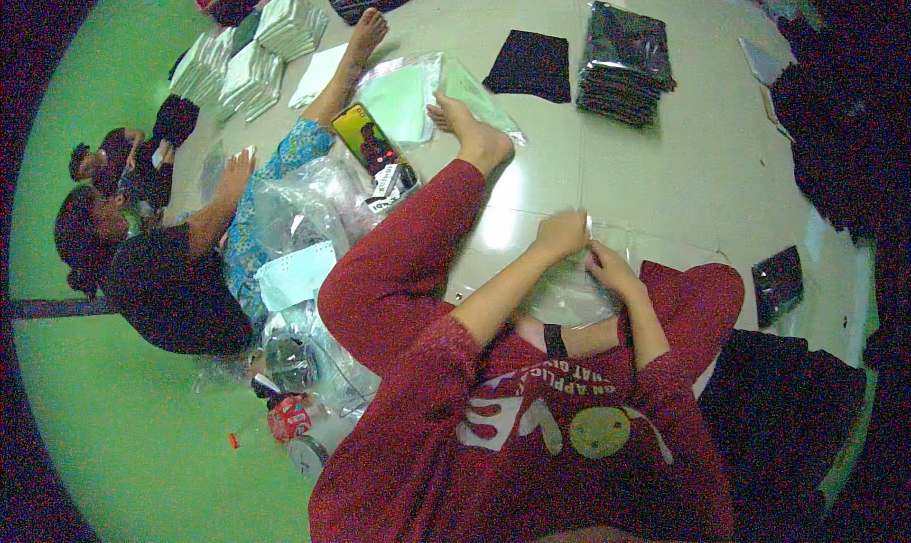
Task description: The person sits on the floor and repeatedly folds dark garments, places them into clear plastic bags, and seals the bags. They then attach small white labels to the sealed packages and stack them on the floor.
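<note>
1. A clear plastic bag (573, 304) is located between the seated person's bent legs, just above the pale floor (707, 187), its upper edge at the hands.
2. Left hand (564, 235): grip closed, fingers pinching the edge of the clear plastic bag.
3. Right hand (613, 268): grip likewise closed, pinching the same bag just beside the left hand. The exact finger placement is too small to tell.
4. To the person's right, a heap of black cloth (783, 415) lies near the knee; a dark packet (778, 285) in glossy wrap lies just beyond it.
5. To the left, a red-labelled bottle (288, 418) lies near a round clear container (307, 456).
6. Beyond these, a pale blue sheet (297, 275) rests on crumpled plastic (306, 201); a phone (366, 139) with a lit screen is near the left foot.
7. A co-worker (166, 282) in a dark top sits at the left, one arm extended.
8. Farther out, a folded black garment (529, 65) lies beside a stack of wrapped black garments (626, 64).
9. At the far left, white folded stacks (287, 23) stand on the floor.
</note>
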`<action>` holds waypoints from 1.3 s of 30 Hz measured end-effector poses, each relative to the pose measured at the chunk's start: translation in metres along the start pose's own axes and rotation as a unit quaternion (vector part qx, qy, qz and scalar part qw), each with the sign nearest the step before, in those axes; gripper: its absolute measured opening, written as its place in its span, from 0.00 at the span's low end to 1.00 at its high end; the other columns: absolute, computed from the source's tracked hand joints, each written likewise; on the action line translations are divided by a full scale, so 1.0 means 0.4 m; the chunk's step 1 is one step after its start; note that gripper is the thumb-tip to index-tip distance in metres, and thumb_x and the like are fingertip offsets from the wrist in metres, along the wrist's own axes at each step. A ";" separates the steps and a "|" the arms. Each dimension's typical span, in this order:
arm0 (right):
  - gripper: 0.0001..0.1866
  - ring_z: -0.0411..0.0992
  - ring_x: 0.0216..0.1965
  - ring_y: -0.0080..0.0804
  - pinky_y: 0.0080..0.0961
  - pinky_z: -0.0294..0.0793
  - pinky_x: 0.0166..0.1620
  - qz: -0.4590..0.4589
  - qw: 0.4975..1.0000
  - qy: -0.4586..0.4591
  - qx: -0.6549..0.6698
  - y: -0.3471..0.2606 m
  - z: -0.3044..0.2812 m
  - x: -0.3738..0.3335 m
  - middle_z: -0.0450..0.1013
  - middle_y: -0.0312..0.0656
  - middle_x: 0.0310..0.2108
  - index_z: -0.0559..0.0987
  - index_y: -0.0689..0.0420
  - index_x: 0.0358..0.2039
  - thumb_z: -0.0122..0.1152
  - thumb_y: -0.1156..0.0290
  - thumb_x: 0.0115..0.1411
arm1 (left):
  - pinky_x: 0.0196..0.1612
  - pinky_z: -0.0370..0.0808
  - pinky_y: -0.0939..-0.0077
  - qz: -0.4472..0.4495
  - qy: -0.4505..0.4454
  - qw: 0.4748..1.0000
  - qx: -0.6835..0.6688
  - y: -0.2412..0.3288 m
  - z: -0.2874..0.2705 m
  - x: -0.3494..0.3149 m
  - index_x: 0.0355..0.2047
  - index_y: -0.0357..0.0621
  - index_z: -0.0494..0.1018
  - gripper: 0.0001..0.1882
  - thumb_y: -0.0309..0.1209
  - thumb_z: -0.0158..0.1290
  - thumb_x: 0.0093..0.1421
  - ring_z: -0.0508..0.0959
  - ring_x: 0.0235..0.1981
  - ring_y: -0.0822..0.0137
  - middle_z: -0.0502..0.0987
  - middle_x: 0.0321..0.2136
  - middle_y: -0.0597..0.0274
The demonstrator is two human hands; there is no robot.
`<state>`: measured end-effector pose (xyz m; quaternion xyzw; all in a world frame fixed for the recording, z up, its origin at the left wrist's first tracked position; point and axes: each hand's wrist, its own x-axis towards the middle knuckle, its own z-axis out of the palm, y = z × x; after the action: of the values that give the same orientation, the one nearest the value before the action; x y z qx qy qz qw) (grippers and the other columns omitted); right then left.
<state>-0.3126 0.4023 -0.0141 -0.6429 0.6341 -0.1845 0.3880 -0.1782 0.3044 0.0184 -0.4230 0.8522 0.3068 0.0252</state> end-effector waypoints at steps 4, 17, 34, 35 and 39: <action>0.21 0.69 0.35 0.40 0.32 0.66 0.40 0.006 0.998 -0.013 -0.053 -0.004 0.002 -0.008 0.69 0.48 0.32 0.64 0.56 0.46 0.50 0.72 0.49 | 0.35 0.72 0.60 0.098 0.219 0.965 0.109 -0.020 0.006 0.039 0.36 0.37 0.66 0.18 0.32 0.51 0.46 0.74 0.30 0.52 0.67 0.38 0.46; 0.22 0.67 0.37 0.31 0.26 0.66 0.43 0.084 0.987 0.008 0.138 -0.047 -0.161 -0.056 0.69 0.43 0.35 0.61 0.53 0.51 0.47 0.74 0.54 | 0.33 0.71 0.61 -0.149 0.184 0.936 -0.260 -0.089 0.019 0.027 0.25 0.37 0.66 0.12 0.34 0.50 0.45 0.74 0.27 0.50 0.73 0.24 0.47; 0.22 0.63 0.47 0.43 0.30 0.61 0.50 0.002 0.995 0.018 -0.093 0.027 -0.060 -0.008 0.64 0.49 0.45 0.64 0.60 0.47 0.49 0.75 0.48 | 0.20 0.74 0.70 -0.261 -0.038 0.677 -0.687 -0.104 0.093 -0.120 0.25 0.38 0.68 0.05 0.26 0.47 0.48 0.71 0.18 0.67 0.68 0.18 0.60; 0.22 0.63 0.46 0.43 0.31 0.62 0.49 -0.001 0.995 0.025 -0.094 0.039 -0.058 -0.008 0.64 0.49 0.44 0.64 0.60 0.47 0.50 0.75 0.48 | 0.18 0.72 0.71 -0.273 -0.043 0.704 -0.654 -0.101 0.093 -0.118 0.25 0.39 0.68 0.05 0.28 0.47 0.48 0.70 0.17 0.68 0.68 0.16 0.61; 0.23 0.66 0.42 0.39 0.29 0.64 0.46 0.000 0.992 0.031 -0.124 0.061 -0.040 -0.006 0.67 0.48 0.41 0.64 0.61 0.47 0.52 0.73 0.47 | 0.15 0.67 0.74 -0.257 0.065 0.643 -0.718 -0.095 0.064 -0.126 0.25 0.41 0.70 0.05 0.30 0.49 0.49 0.68 0.14 0.71 0.66 0.13 0.65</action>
<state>-0.3410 0.4032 -0.0214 -0.6802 0.6637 -0.1237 0.2854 -0.1234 0.3367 -0.0062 -0.5293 0.2207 0.7756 -0.2639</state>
